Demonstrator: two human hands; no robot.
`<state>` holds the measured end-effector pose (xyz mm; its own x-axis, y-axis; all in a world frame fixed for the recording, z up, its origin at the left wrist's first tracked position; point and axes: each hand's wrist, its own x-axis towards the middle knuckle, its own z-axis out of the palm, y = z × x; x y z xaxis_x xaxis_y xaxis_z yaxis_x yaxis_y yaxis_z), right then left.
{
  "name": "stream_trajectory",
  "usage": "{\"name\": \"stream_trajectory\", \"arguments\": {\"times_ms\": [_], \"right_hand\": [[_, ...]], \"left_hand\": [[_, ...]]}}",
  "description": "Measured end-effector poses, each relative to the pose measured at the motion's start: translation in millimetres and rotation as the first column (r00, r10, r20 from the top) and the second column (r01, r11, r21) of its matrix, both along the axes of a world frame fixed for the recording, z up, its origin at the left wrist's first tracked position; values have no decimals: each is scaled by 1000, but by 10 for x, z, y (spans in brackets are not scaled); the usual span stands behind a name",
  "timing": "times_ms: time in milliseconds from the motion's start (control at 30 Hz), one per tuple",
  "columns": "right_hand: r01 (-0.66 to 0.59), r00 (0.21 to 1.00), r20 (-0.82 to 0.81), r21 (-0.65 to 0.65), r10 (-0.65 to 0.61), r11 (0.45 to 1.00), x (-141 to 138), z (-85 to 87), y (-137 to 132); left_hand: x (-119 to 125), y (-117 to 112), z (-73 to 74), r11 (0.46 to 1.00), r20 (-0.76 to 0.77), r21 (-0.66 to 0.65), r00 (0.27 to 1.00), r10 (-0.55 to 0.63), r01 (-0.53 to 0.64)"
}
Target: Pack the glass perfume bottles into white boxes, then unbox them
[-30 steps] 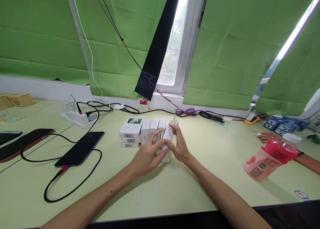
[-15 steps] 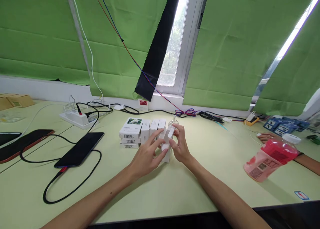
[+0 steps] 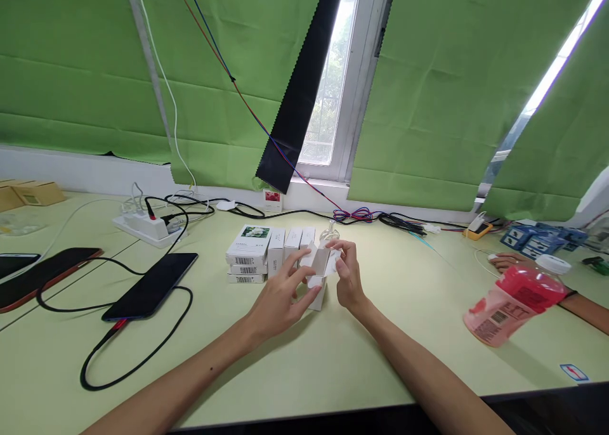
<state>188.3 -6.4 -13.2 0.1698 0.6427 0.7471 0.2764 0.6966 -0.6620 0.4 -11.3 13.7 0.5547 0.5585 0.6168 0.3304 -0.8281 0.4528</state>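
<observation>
A small white cardboard box (image 3: 318,299) stands upright on the table with its top flaps raised. The fingers of my left hand (image 3: 280,295) curl around its left and front sides and steady it. At the right side, my right hand (image 3: 349,279) is closed, with thumb and index finger at a white flap of the same box. Several more white boxes (image 3: 276,254) stand in a row just left of it. Beside them is a stack of white boxes (image 3: 247,252) lying flat, a flower picture on the top one. Behind the box a clear glass-like object (image 3: 329,233) is partly hidden.
On the left lie a black phone (image 3: 152,286) with its cable, a red-edged phone (image 3: 47,273) and a power strip (image 3: 147,226). To the right stand a pink bottle (image 3: 516,305) and blue boxes (image 3: 535,238). Another person's hand (image 3: 511,260) rests behind the bottle.
My right hand has shifted slightly right and its fingers have curled in more. The right flap has swung outward, so the box top gapes wider. My left hand has stayed in place.
</observation>
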Motion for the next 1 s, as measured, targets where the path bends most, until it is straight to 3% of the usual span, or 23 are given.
{"name": "stream_trajectory", "arguments": {"times_ms": [200, 333, 667, 833, 1000], "right_hand": [[93, 993, -60, -98, -99, 991, -6, 28, -19], [90, 992, -76, -158, -103, 983, -2, 63, -34], [143, 988, -45, -139, -150, 980, 11, 54, -4], [265, 964, -6, -82, -266, 961, 99, 35, 68], [409, 905, 165, -81, -392, 909, 289, -67, 243]], "left_hand": [[0, 4, -22, 1000, 17, -1, 1000, -8, 8], [-2, 7, -38, 1000, 23, 13, 1000, -21, 20], [6, 0, -61, 999, 2, 17, 999, -49, 48], [0, -2, -49, 999, -9, 25, 999, -42, 42], [-1, -6, -40, 998, -35, 64, 999, -22, 24]]}}
